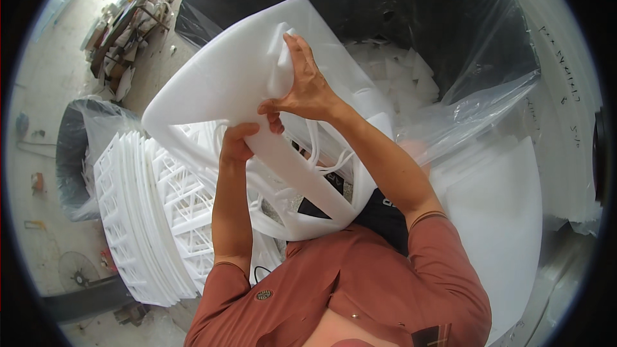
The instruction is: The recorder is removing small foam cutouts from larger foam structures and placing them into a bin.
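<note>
A large white foam sheet with cut-out openings stands tilted in front of me, its lower edge against my lap. My left hand is closed on the sheet beside a wide strip, thumb on the near face; its other fingers are mostly hidden behind the foam. Higher up and to the right, my right hand grips a narrow raised foam piece on the sheet, fingers over its top end and thumb near its lower end. Thin foam strips hang loose in the opening below my right wrist.
Beyond the sheet is a big bin lined with dark plastic, holding many foam scraps. Stacked cut-out foam sheets stand at left, near a smaller lined bin. Plain foam sheets lie at right. A cluttered table is far left.
</note>
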The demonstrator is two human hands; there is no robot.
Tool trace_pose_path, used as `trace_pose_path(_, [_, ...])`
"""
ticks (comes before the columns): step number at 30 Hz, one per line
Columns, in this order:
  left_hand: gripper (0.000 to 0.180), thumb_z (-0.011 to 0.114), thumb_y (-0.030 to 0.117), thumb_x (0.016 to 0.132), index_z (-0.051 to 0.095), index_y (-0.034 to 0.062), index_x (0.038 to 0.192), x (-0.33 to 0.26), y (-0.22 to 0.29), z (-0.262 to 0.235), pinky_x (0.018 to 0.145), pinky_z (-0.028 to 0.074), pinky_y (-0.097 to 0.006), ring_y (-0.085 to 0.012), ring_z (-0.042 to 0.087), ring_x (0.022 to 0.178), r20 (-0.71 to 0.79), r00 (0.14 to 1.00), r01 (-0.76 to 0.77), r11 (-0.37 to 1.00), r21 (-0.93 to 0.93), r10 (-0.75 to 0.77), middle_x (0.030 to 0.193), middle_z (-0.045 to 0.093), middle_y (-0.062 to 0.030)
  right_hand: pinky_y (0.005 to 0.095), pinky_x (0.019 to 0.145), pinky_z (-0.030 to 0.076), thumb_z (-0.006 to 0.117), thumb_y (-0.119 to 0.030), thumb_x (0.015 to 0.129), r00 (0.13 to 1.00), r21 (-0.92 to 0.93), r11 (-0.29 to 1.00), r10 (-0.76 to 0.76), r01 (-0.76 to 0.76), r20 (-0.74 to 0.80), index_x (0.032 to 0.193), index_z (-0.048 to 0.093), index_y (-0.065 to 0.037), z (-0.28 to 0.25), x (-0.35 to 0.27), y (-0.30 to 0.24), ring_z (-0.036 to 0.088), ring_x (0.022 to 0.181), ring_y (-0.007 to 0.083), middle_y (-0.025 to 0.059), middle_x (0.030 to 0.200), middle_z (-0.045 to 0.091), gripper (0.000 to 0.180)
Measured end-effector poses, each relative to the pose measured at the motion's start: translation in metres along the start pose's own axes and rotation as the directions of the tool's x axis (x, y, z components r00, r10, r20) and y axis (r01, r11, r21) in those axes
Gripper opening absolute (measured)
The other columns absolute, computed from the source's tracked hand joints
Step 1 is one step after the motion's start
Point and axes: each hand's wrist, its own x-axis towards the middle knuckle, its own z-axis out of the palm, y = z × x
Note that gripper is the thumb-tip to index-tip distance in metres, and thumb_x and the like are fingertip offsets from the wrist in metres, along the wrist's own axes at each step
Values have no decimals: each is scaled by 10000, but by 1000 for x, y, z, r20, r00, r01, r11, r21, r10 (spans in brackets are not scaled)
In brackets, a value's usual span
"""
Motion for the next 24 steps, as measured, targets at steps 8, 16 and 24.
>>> trace_pose_path(8, [607,631,159,682,443,7,1239,-7,-8,-3,682,436,-390,-225,500,725,84,989,124,989,-77,-117,847,501,-112,491,1000,441,872,-381,612,966,-266,941,-242,212,-86,1413,285,-32,-2,-20,15,425,1244,484,303,1414,316,1053])
trace_pose_path(16, [939,674,352,762,140,160,1511,-6,-7,7,704,408,-370,-228,470,691,188,975,153,972,-181,-118,801,483,-122,430,865,531,773,-134,678,927,-301,904,-353,303,-124,1378,329,-22,-13,-23,21,536,1130,461,282,1394,378,837])
trace_pose_path(24, [664,561,409,889,316,111,1430,-17,0,-11,745,456,-397,-248,532,740,-187,982,18,995,-97,-36,841,527,-124,351,817,550,778,-135,698,989,70,993,102,-94,-109,1159,630,-98,-63,-12,57,659,902,258,144,1080,639,486])
